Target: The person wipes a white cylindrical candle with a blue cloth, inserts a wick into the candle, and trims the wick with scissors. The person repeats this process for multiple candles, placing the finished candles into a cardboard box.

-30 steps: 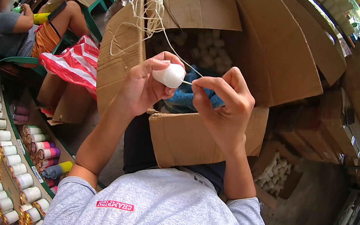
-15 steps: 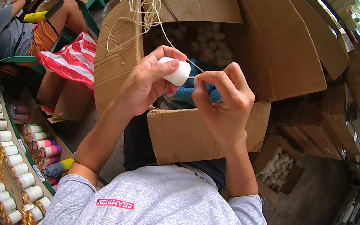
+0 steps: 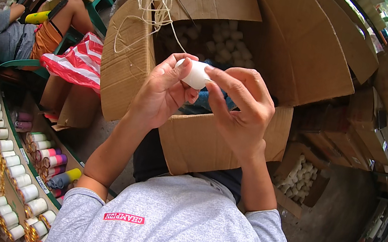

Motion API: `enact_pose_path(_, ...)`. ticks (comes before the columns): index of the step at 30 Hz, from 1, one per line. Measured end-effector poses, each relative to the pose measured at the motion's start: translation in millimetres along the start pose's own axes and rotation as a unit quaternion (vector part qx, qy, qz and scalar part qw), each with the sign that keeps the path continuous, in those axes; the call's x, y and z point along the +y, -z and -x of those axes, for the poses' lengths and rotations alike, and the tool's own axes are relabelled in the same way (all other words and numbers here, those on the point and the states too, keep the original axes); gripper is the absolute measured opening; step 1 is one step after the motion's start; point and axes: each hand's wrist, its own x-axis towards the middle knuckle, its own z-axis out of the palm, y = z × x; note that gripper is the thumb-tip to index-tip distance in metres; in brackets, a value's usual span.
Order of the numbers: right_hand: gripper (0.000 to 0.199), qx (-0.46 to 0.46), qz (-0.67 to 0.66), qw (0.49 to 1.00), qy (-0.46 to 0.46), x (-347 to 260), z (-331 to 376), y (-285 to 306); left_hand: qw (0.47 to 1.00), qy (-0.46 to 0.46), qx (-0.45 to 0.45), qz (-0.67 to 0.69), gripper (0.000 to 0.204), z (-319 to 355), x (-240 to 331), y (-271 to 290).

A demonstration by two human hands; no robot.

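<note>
A small white cylinder [image 3: 196,75], maybe foam or wound thread, is held above an open cardboard box [image 3: 219,151]. My left hand [image 3: 160,89] is closed around its left end, thumb on top and fingers behind. The thumb and forefinger of my right hand [image 3: 243,106] are pressed to its right end. Thin off-white cord [image 3: 159,6] lies in a loose tangle over the box's left flap, and one strand runs down to my left fingers. Where that strand meets the cylinder is hidden. Down in the box lie several similar white pieces [image 3: 228,41] and a blue cloth [image 3: 202,101].
Another box [image 3: 315,186] of white pieces stands on the floor at right, below stacked cartons [image 3: 342,131]. Thread spools [image 3: 28,193] fill racks at lower left. A seated person [image 3: 11,37] is at far left, near a red-and-white striped bag [image 3: 77,61].
My right fingers were pinching the cord out to the right of the cylinder; now they touch its right end, and no cord shows there. The cylinder has turned closer to level.
</note>
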Motion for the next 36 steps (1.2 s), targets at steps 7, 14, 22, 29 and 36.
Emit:
enact_pose_path(7,0.02,-0.019,0.029,0.999,0.023,4.4,1.9,0.0,1.0,-0.024,-0.009,-0.012,0.044,3.5,-1.9,-4.2)
enact_pose_path(14,0.015,-0.051,-0.012,0.998,-0.021,8.9,5.4,2.2,0.966,-0.19,0.022,-0.172,0.047,3.7,-9.4,-10.4)
enact_pose_path(22,0.008,-0.066,-0.081,0.99,-0.096,4.0,4.0,7.7,0.963,-0.207,0.01,-0.171,0.046,3.8,-11.0,-6.7)
enact_pose_path(29,0.011,-0.068,-0.1,0.984,-0.133,13.7,11.7,11.1,0.952,-0.235,-0.007,-0.193,0.051,2.6,-6.8,2.0)
enact_pose_path(36,0.013,-0.07,-0.118,0.98,-0.148,4.0,10.1,9.5,0.958,-0.22,-0.002,-0.182,0.052,3.0,-6.9,-2.0)
